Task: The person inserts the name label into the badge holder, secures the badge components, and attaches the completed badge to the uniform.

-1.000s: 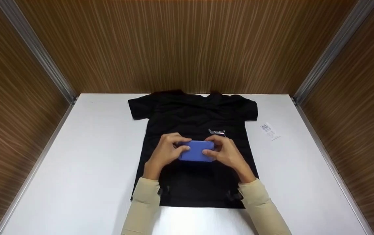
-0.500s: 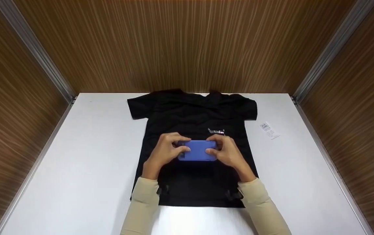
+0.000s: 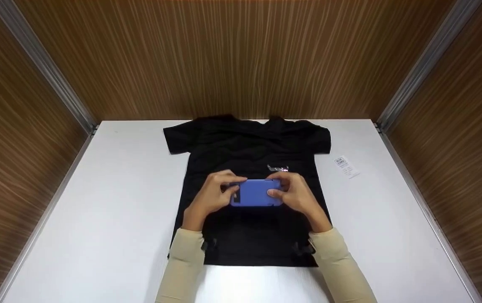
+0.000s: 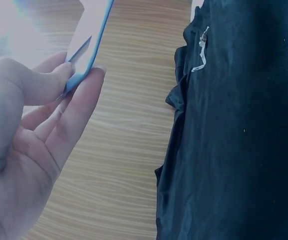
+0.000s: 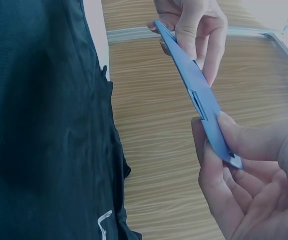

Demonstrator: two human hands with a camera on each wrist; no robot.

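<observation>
A blue phone case is held level between both hands, with a dark camera cutout near its left end in the head view. My left hand pinches the left end, thumb on the near face and fingers behind. The other end is pinched by my right hand in the same way. Seen side-on in the right wrist view, the case looks thin, with slots along its edge. Beneath the hands a black T-shirt lies spread out. On the shirt, just beyond the right hand, lies a small crumpled shiny strip.
The shirt lies on a white table. A white printed paper slip lies to the right of the shirt. Wood-patterned panels stand at the back and on both sides, with metal rails at the corners.
The left thumb has slid toward the left end, uncovering the dark cutout. My right hand has shifted slightly right along with its end of the case. Both hands keep their hold.
</observation>
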